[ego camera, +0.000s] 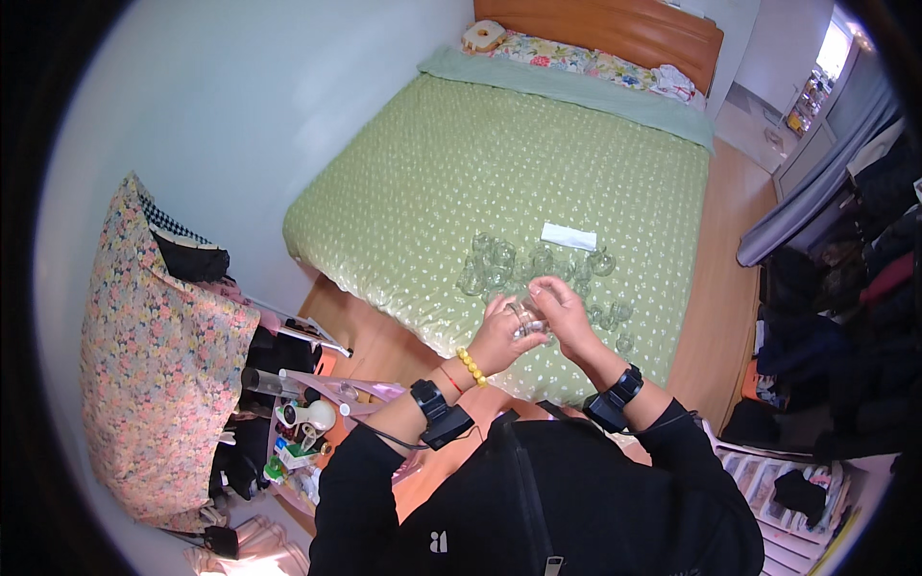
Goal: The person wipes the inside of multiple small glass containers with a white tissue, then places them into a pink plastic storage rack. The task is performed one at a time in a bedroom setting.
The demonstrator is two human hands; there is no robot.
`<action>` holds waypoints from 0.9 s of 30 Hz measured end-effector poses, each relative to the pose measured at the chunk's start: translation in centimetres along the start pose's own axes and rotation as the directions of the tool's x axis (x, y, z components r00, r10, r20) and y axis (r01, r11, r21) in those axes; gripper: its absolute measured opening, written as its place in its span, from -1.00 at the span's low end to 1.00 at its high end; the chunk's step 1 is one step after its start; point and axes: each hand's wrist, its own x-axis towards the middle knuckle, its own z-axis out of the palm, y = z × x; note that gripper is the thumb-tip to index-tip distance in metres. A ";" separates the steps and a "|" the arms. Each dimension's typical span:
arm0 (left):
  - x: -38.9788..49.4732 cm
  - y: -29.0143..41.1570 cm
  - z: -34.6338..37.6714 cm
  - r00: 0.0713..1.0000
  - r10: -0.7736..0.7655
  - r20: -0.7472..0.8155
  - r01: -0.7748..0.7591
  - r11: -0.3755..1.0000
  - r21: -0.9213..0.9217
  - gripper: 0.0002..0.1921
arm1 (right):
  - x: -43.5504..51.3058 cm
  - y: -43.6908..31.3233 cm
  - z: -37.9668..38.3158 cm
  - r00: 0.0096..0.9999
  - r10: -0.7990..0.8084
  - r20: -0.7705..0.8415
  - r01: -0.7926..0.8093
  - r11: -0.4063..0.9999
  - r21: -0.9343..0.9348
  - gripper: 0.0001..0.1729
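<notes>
My left hand [497, 340] grips a small clear glass vessel [531, 325] above the near end of the bed. From the other side my right hand [565, 317] closes on the same vessel, its thumb and fingertips bent together at the upper part. Fingers cover much of the glass, so its full shape is hidden. Just beyond my hands, several clear rounded glass vessels [497, 261] stand in a cluster on the green quilt [403, 180]. To the right sit a few smaller glass pieces [618, 311]. A folded white cloth or paper [569, 236] lies behind the cluster.
A wooden headboard [605, 29] and floral pillows [547, 52] are at the far end. At left stand a floral-covered rack [166, 345] and a pink shelf holding a white appliance [310, 415]. Dark clothes [821, 345] hang at right, above a drawer unit [778, 497].
</notes>
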 end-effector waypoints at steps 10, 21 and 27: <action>-0.8 1.5 -4.3 1.000 -0.020 -0.010 0.020 1.000 0.021 -0.74 | 1.0 -1.0 -2.8 0.944 0.330 -0.008 -0.325 0.931 0.165 -0.60; 0.8 3.0 -0.4 0.963 0.041 -0.266 0.062 0.928 0.369 -0.61 | -0.8 -2.1 -0.5 0.955 0.295 -0.019 -0.295 0.956 0.005 -0.63; 2.0 2.0 -0.9 0.969 -0.112 -0.222 0.189 0.912 0.364 -0.83 | -1.8 -1.3 0.4 0.999 -0.002 -0.042 0.000 0.998 -0.060 -0.74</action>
